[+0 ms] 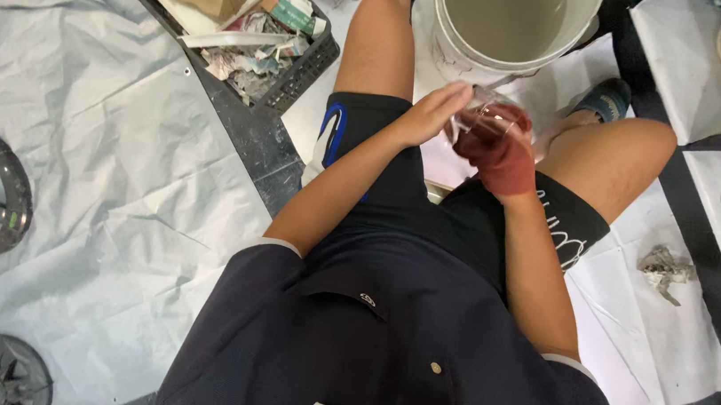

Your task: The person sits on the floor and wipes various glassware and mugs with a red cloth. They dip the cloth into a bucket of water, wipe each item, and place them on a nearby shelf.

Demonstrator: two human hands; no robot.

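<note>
Dark polo shirt (398,358) fills the foreground. Over the lap, left hand (431,112) curls its grip on a clear glass cup (487,122); reddish-coated right hand (501,159) is pushed inside, grip hidden, can't tell. Smooth white bucket (512,22) sits just beyond.

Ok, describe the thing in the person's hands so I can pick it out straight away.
Start at the big white bucket at the top of the view, between the seated person's knees. Just below its rim, the left hand and the red-stained right hand hold a clear glass cup. It alone is see-through, smeared with dark red.
</note>
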